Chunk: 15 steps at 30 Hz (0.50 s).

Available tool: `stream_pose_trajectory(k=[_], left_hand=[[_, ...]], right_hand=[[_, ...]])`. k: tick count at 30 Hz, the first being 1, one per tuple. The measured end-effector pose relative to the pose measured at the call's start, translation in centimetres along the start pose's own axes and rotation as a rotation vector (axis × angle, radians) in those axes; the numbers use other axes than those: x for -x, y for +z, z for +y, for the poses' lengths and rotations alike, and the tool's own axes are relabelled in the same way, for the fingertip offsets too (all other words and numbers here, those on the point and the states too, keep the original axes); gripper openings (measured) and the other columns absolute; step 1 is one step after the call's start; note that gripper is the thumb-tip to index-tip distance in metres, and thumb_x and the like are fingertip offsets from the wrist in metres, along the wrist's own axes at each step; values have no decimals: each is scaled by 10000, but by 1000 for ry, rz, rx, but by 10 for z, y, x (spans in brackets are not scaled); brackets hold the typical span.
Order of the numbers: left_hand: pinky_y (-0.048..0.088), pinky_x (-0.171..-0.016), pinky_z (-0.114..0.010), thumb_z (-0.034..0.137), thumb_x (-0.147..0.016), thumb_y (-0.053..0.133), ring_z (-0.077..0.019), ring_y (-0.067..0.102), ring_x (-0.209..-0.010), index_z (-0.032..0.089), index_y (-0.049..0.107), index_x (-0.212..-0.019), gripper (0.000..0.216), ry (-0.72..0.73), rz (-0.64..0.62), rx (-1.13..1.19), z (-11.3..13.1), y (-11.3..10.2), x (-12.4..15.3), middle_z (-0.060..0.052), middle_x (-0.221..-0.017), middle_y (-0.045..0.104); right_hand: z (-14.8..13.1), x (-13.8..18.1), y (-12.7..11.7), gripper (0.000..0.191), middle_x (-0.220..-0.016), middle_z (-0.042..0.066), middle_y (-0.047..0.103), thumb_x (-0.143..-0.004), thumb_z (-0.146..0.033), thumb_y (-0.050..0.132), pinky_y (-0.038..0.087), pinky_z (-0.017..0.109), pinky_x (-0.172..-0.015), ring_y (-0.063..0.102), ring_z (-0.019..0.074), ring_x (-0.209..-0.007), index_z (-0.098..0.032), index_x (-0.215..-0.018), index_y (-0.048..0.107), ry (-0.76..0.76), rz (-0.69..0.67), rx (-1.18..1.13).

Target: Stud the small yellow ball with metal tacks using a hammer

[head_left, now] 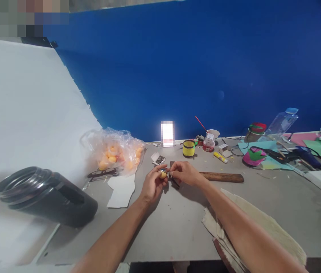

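My left hand point(154, 183) is closed around a small yellow ball point(163, 174) with shiny metal bits on its upper side. Close against it, my right hand point(185, 173) has its thumb and fingers pinched together near the ball. Whatever sits between those fingertips is too small to make out. A hammer lies behind and under the right hand, its wooden handle point(221, 177) pointing right and its head partly hidden. Just beyond the left hand is an opened small white box point(158, 159) of tiny dark metal pieces.
At left are a dark bottle point(55, 197), a clear bag of orange balls point(117, 153), glasses point(102, 173) and white paper point(122, 191). A yellow cup point(189, 148), glue stick point(220, 157) and clear bottle point(282, 123) stand or lie toward the back. Cloth point(265, 223) lies under my right forearm.
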<state>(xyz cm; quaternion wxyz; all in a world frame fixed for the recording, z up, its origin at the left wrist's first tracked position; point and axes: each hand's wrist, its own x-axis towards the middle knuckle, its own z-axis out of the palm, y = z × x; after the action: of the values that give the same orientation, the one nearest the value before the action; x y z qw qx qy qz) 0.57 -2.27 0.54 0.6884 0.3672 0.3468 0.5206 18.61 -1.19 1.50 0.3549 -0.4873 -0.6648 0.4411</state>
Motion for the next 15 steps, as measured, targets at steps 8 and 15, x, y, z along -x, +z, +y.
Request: stream_pose_trajectory(k=[8, 15], left_hand=[[421, -550, -238, 377, -744, 792, -73, 519, -562, 168, 675, -1171, 489, 170, 69, -334, 7, -5, -2, -70, -994, 719], [408, -534, -225, 358, -694, 772, -82, 500, -568, 173, 732, -1057, 409, 230, 137, -477, 12, -5, -1, -40, -917, 708]], right_hand=[[-1, 5, -29, 287, -1049, 75, 717, -778, -316, 715, 373, 276, -685, 645, 228, -972, -202, -1041, 694, 133, 47, 823], [5, 6, -27, 256, -1085, 111, 712, -810, -355, 715, 371, 282, -684, 662, 262, -1008, -186, -1002, 710, 163, -55, 963]])
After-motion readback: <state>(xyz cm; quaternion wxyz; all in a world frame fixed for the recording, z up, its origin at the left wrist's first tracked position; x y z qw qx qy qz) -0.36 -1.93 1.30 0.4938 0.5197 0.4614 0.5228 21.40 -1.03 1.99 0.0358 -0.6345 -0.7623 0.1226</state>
